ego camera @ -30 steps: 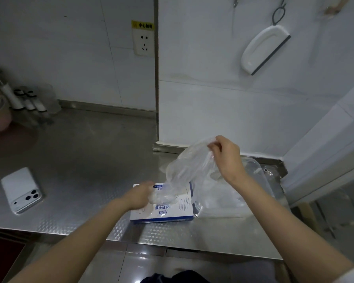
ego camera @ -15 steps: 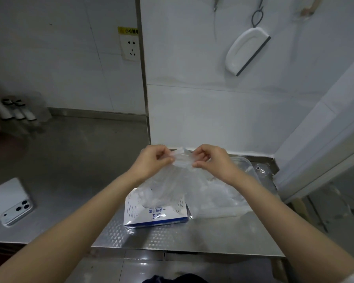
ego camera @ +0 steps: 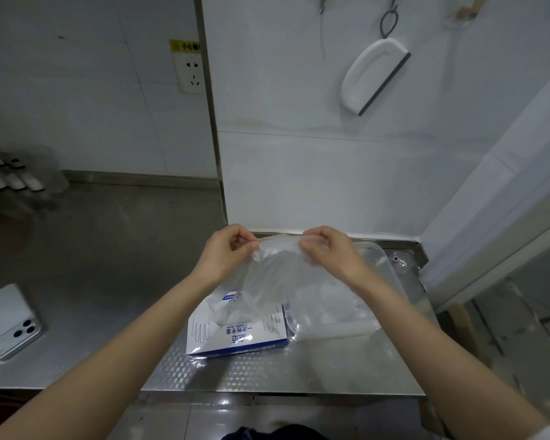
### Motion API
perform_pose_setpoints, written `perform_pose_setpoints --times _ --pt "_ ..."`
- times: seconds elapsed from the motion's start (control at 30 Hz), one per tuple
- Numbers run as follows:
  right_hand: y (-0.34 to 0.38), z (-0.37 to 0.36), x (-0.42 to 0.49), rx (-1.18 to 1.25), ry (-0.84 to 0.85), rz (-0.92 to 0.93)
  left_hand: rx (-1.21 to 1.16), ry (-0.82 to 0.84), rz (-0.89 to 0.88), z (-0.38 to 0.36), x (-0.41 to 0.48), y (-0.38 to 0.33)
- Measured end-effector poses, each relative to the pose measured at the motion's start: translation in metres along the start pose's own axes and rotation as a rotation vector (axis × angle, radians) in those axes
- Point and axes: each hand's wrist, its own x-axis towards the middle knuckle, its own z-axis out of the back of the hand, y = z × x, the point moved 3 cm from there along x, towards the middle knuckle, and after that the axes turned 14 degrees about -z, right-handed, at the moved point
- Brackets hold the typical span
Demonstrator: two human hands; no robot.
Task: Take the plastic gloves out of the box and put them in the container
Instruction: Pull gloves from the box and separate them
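A clear plastic glove point(ego camera: 273, 268) hangs stretched between my two hands above the counter. My left hand point(ego camera: 227, 250) pinches its upper left edge and my right hand point(ego camera: 329, 249) pinches its upper right edge. Below it lies the white and blue glove box point(ego camera: 235, 335), with more clear plastic poking out of its top opening. To the right of the box stands the clear plastic container point(ego camera: 378, 274), holding several crumpled gloves. The glove's lower end dangles over the box and the container's left edge.
The steel counter point(ego camera: 108, 249) ends in a front edge just below the box. A white phone point(ego camera: 8, 322) lies at the left. White bottles point(ego camera: 10, 176) stand at the back left. A squeegee point(ego camera: 373, 76) hangs on the white wall, and a socket point(ego camera: 191, 73) is left of it.
One second ago my left hand was down at the box and only my right held the glove up. My left hand has risen and taken the glove's other edge, spreading it.
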Motion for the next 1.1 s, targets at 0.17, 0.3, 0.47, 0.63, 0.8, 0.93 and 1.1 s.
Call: perform_pose_setpoints --times 0.17,0.3,0.47,0.63,0.8,0.93,1.1 --pt "-0.009 0.002 0.002 0.086 0.012 -0.062 0.055 -0.036 0.005 0.004 -0.003 0.008" --pt "-0.015 0.007 0.004 0.169 -0.012 -0.105 0.113 -0.037 0.008 0.009 -0.005 0.011" --pt "-0.020 0.016 0.009 0.339 -0.158 -0.131 0.217 -0.282 -0.054 0.025 -0.008 0.010" --pt "-0.021 0.021 0.009 0.424 -0.230 -0.081 0.637 0.046 -0.573 0.007 -0.034 0.011" --pt "-0.026 0.014 0.005 0.409 -0.233 -0.056 0.994 0.668 -0.479 -0.033 -0.070 0.069" --pt "-0.033 0.013 0.002 0.338 -0.219 -0.044 0.929 0.786 -0.265 -0.039 -0.071 0.085" --pt "-0.036 0.013 -0.002 0.290 -0.224 -0.048 0.956 0.930 -0.124 -0.040 -0.077 0.097"
